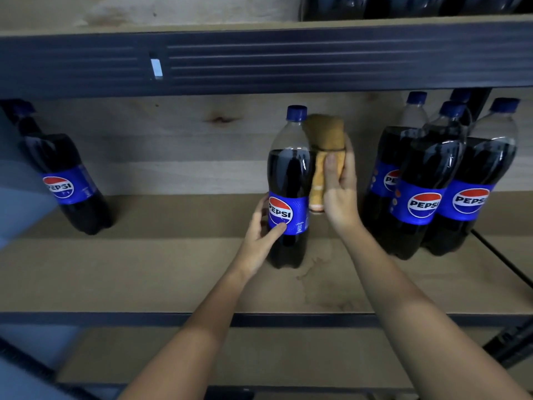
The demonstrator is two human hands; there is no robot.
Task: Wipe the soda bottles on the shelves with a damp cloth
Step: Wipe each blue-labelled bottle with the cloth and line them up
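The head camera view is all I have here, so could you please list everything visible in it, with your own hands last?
Middle bottle: one, dark cola, blue cap and label, upright at shelf centre.
Lone bottle: one, same colours, far left of the shelf.
Bottle cluster: at least four, same colours, grouped at right.
Upper bottles: count unclear, dark, on the shelf above.
Cloth: one, orange-tan, against the middle bottle's right side.
Shelf board: one, tan wood, stained near the middle bottle.
Shelf beam: one, dark blue, overhead.
Cable: one, black, right edge.
Left hand: fingers on the middle bottle's label.
Right hand: holding the cloth.
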